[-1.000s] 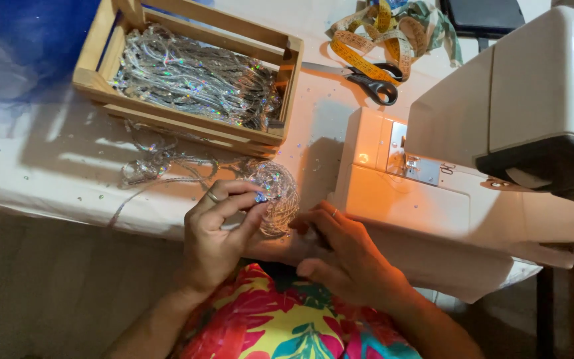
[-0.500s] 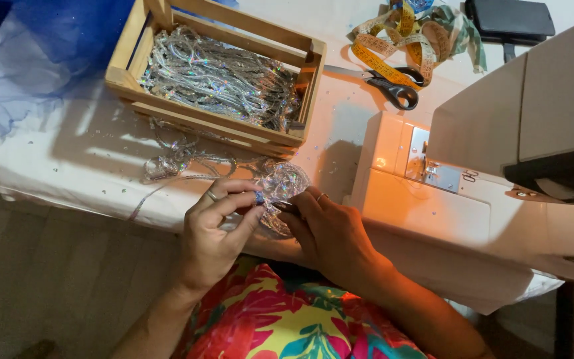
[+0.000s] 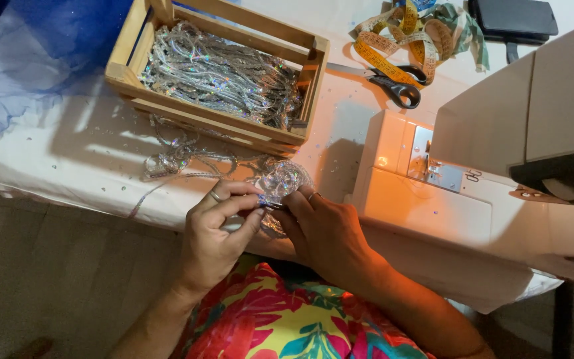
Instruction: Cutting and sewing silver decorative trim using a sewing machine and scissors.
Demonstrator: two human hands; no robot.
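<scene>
Head view shows both hands pinched shut on a small rosette of silver sequin trim (image 3: 280,181) at the near edge of the bench (image 3: 68,159): the left hand (image 3: 217,233) nips it between thumb and forefinger, the right hand (image 3: 320,229) presses from the other side. To work it well, I judge, keep the coil flat and snug, feeding the loose strand (image 3: 181,159) that trails from the wooden crate (image 3: 217,126) without letting it twist.
</scene>
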